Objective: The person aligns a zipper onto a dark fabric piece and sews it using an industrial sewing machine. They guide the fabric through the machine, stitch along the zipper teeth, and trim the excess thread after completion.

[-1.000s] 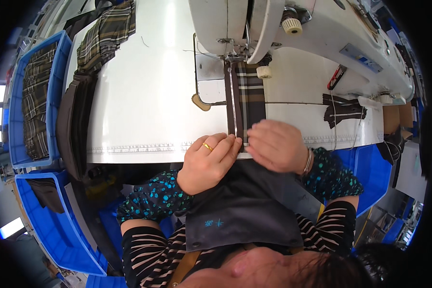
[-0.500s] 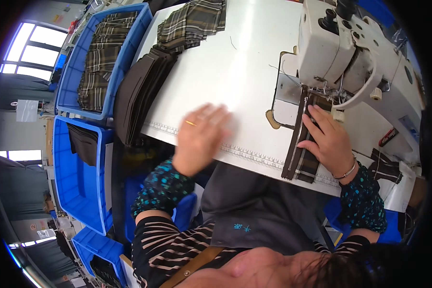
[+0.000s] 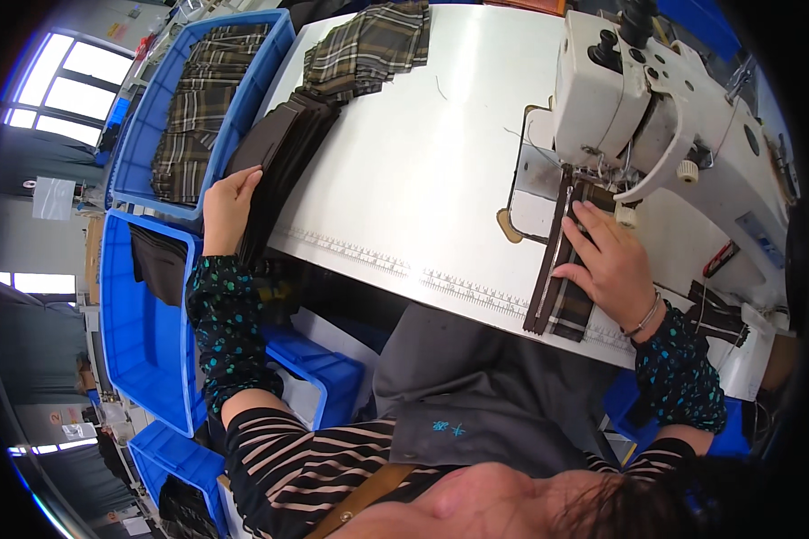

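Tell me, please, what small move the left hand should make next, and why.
Probably, the left hand should lift the top piece from the stack of dark brown fabric pieces: its fingertips are at that stack, while the right hand lies on the plaid fabric strip, beside the metal zipper leading up to the sewing machine.

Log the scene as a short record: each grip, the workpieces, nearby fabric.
Left grip: fingertips on the dark fabric stack; pinch unclear
Right grip: spread over the plaid strip
Zipper: along the strip's left side, far end at the sewing machine
Upper blue bin: holds plaid pieces
Plaid pile: on white table, beyond the stack
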